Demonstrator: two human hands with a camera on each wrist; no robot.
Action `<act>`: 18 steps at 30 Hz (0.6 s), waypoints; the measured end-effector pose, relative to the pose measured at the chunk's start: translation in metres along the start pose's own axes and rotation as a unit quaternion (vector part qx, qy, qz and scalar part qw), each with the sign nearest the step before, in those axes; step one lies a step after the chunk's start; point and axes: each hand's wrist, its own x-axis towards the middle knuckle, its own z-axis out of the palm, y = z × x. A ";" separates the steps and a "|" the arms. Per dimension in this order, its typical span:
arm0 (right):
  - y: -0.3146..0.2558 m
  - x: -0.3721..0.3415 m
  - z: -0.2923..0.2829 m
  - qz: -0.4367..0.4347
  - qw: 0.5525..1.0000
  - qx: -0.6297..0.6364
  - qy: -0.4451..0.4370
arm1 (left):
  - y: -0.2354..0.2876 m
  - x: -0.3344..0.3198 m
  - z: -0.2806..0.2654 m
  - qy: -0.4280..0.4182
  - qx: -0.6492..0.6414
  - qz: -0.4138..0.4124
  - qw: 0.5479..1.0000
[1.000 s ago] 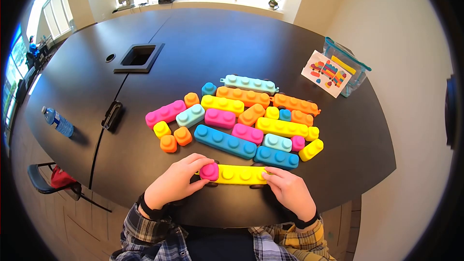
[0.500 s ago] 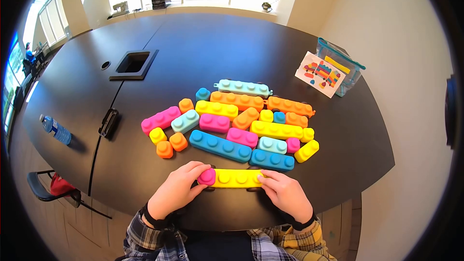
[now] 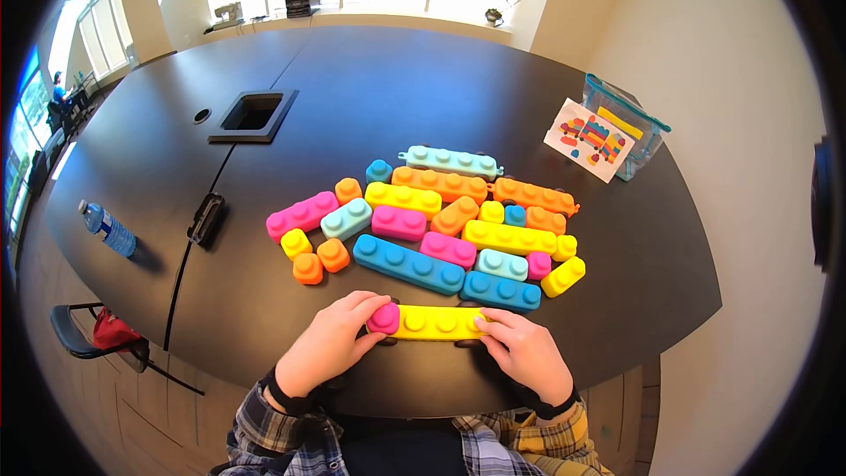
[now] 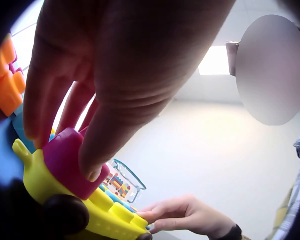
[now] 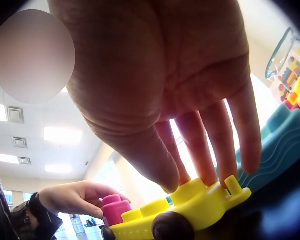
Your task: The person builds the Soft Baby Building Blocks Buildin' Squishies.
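Observation:
My left hand point(image 3: 328, 342) pinches a small pink one-stud block point(image 3: 384, 319) between thumb and fingers. That block sits on the left end of a long yellow wheeled base point(image 3: 436, 324), close to the table's near edge. In the left wrist view, the thumb presses the side of the pink block point(image 4: 65, 160), and the base's yellow loop sticks out beside it. My right hand point(image 3: 529, 357) grips the base's other end. The right wrist view has that thumb against the end stud point(image 5: 187, 192), with the fingers along the far side. Dark wheels point(image 5: 172, 227) show below the base.
Beyond the hands lie several loose blocks, including a long blue block point(image 3: 408, 264), a yellow block point(image 3: 509, 236) and orange wheeled bases point(image 3: 439, 183). A picture card point(image 3: 589, 141) leans on a clear bag point(image 3: 648, 145) at right. A water bottle point(image 3: 107, 229) stands left.
The head view shifts slightly. Both hands keep their holds at the two ends of the yellow base, and the left fingers now cover its left tip. The loose blocks keep their places.

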 end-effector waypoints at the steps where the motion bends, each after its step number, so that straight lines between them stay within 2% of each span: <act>1: 0.000 0.000 0.000 -0.001 1.000 0.006 0.000 | -0.002 0.000 -0.004 0.001 0.000 0.000 1.000; 3: 0.001 0.001 -0.001 -0.004 1.000 0.010 0.001 | -0.010 0.003 -0.024 0.048 0.030 0.039 0.998; 4: 0.001 0.001 -0.001 -0.007 1.000 0.011 0.000 | -0.018 0.004 -0.036 0.071 0.035 0.014 0.997; 7: 0.001 0.001 -0.003 -0.008 1.000 0.011 -0.003 | -0.066 0.021 -0.069 0.227 0.108 -0.051 0.967; 8: 0.001 0.002 -0.003 -0.008 1.000 0.011 -0.005 | -0.087 0.028 -0.080 0.225 0.136 -0.071 0.962; 9: 0.001 0.002 -0.002 -0.010 1.000 0.012 -0.005 | -0.117 0.028 -0.088 0.201 0.205 -0.054 0.956; 10: 0.002 0.002 -0.002 -0.011 1.000 0.011 -0.004 | -0.134 0.029 -0.094 0.170 0.201 -0.068 0.962; 13: 0.004 0.001 -0.001 -0.011 1.000 0.013 -0.002 | -0.163 0.036 -0.099 0.149 0.213 -0.038 0.965; 15: 0.004 0.000 -0.001 -0.009 1.000 0.016 -0.001 | -0.178 0.040 -0.097 0.105 0.100 -0.119 0.982; 18: 0.004 0.001 -0.001 -0.017 1.000 0.008 0.004 | -0.183 0.040 -0.094 0.108 0.094 -0.134 0.981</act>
